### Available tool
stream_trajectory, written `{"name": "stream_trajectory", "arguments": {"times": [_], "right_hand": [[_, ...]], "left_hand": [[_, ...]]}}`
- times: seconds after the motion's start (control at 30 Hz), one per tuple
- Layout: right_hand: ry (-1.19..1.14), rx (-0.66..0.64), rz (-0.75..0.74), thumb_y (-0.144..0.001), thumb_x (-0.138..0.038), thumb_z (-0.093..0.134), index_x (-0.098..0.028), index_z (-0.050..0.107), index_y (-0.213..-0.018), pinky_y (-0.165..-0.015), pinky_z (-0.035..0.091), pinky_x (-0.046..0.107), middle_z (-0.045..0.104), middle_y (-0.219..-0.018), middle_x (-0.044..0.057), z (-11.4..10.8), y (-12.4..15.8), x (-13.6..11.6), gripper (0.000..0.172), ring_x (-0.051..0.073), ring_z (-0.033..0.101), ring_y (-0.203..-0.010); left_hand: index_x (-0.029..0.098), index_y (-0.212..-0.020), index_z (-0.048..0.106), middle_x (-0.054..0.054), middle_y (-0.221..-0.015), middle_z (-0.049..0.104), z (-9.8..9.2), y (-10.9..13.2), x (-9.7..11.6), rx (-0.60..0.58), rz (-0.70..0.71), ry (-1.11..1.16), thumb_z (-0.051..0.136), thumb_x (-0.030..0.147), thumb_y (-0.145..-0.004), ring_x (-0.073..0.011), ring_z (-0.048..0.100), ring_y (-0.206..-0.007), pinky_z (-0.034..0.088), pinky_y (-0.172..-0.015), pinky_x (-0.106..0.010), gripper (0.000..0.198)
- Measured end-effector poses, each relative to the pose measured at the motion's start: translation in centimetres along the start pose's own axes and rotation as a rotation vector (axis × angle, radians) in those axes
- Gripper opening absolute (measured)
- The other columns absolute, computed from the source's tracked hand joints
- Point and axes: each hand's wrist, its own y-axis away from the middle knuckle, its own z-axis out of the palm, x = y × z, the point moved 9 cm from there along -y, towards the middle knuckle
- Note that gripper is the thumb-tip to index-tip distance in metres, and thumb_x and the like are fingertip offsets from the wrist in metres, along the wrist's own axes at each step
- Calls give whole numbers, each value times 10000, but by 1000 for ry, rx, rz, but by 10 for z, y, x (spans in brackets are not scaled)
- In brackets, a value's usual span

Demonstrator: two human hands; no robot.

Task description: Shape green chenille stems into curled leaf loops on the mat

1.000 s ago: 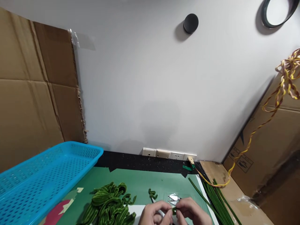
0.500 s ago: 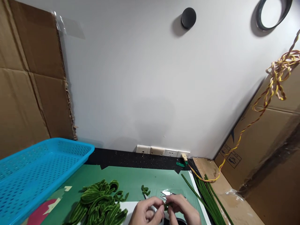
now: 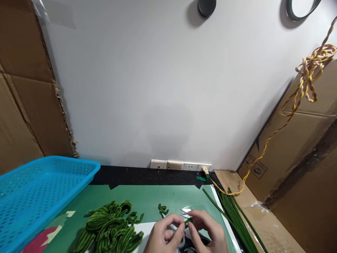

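Note:
Near the bottom centre, my left hand (image 3: 165, 234) and my right hand (image 3: 206, 232) pinch a short green fuzzy piece (image 3: 187, 222) between their fingertips. To the left lies a pile of looped green fuzzy pieces (image 3: 107, 226). A few small curled green bits (image 3: 163, 209) rest just beyond my left hand. Pointed metal tips (image 3: 185, 212) show behind my right hand; the rest of that tool is hidden. Long straight green stems (image 3: 237, 219) lie at the right. A black object under my hands is partly covered.
A blue perforated basket (image 3: 50, 196) stands at the left on the green mat (image 3: 147, 195). Wall sockets (image 3: 175, 165) line the back edge. A twisted yellow cord (image 3: 247, 175) runs down at the right past a cardboard box (image 3: 297, 165).
The view has shifted slightly. My hands still pinch the green piece, and more of it now shows between the fingertips.

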Motion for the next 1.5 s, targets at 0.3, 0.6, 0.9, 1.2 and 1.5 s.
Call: {"name": "stream_trajectory", "arguments": {"times": [0.3,0.6,0.9,1.2,1.5], "right_hand": [[-36,-41,48,-980,-303,585,-209,706,-1084,-676,532,227,706,-852,46,-4,-5,-14,185,159,671,-716],[-170,-70,382,-934,-470,664,-173,710,-950,-609,493,226,703,-764,52,-5,-6,5,301,167,635,-676],[-170,-144,378,-905,-429,711,-165,722,-861,-617,469,226,698,-752,47,1,-3,3,268,157,604,-678],[-36,-142,304,-898,-356,701,-156,726,-882,-627,521,247,719,-784,59,-8,-5,-8,203,176,643,-687],[219,-176,-106,-955,-175,621,-188,662,-1134,-707,569,266,714,-985,77,-22,-12,-43,184,178,686,-818]], "left_hand": [[169,-1009,609,43,-543,521,-3,-2,-1,-1,27,-61,594,644,-899,-82,428,-393,281,-440,-199,488],[154,-1024,614,89,-431,414,-2,-1,9,33,13,-54,640,623,-870,-83,352,-361,217,-424,-204,495],[155,-1125,619,83,-456,422,0,8,9,17,-31,-107,556,601,-942,-102,371,-415,267,-440,-214,486],[154,-1075,639,19,-648,599,0,6,16,44,19,-30,604,545,-933,-86,434,-435,288,-469,-222,417],[171,-925,633,-9,-818,648,6,9,27,10,36,6,541,516,-972,-56,477,-430,273,-416,-201,360]]}}
